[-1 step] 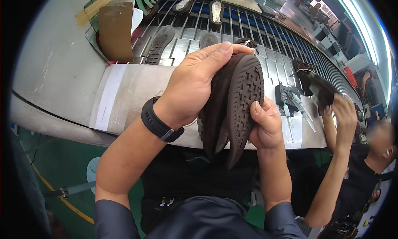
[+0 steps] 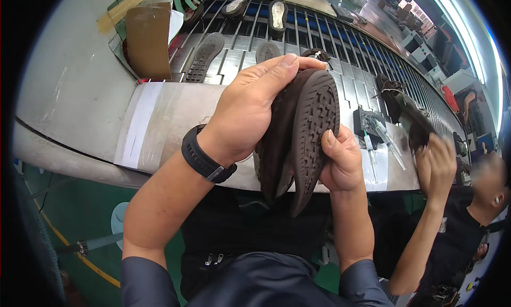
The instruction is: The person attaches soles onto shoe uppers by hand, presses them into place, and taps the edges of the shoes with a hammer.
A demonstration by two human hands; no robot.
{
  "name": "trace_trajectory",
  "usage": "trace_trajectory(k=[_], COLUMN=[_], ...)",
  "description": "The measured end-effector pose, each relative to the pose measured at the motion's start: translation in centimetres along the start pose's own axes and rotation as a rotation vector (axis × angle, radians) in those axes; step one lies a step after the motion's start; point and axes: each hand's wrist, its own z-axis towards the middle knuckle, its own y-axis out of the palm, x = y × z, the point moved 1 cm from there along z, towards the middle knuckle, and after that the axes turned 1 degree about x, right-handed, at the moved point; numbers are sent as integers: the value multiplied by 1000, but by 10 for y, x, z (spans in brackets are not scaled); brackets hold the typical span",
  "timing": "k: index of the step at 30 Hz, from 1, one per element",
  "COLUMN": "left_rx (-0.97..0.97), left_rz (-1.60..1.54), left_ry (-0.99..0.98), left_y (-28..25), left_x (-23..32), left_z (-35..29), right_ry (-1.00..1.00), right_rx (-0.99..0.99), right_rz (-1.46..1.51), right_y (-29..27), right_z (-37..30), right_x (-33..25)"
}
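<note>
Shoe (image 2: 299,126), dark brown, held up over the near edge of the table (image 2: 199,102), in front of the person's torso, long axis roughly vertical, tread facing right and toward the camera.

Sole (image 2: 315,139): brown, a bit lighter than the rest, matte. Chunky raised lugs down the middle, short ribs along the rim, plain sidewall. Rounded at top, narrows to the bottom end. Upper (image 2: 278,123): near-black brown, soft-looking, partly hidden by the hand. Sole and upper lie close together at the top; a gap shows between them at the lower end. Can't tell if they're bonded under the fingers.

Left hand (image 2: 253,102): grip wrapped over the top end, fingers reaching across to the sole side, thumb laid along the top. Right hand (image 2: 341,160): grip narrow on the sole's right edge, thumb pressed on the lugs, other fingers mostly out of sight.

Around it: two loose soles (image 2: 206,57) on the slatted conveyor (image 2: 237,43) behind; black tray (image 2: 364,121) and syringes (image 2: 370,155) to the right.
</note>
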Motion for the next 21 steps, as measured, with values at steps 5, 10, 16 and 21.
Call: trace_trajectory(k=[5,10,16,21], left_rx=[-10,-4,-8,-25], left_rz=[-54,47,14,45], left_ry=[18,41,75,93], left_y=[-6,-3,-10,-10], left_x=[-4,-1,-7,-8], left_z=[3,3,4,1], right_ry=[-80,-128,-169,-194], right_rx=[53,69,68,72], right_rz=[-74,-95,-122,-113], right_y=[2,3,6,6], right_z=[2,6,10,8], right_x=[6,8,11,13])
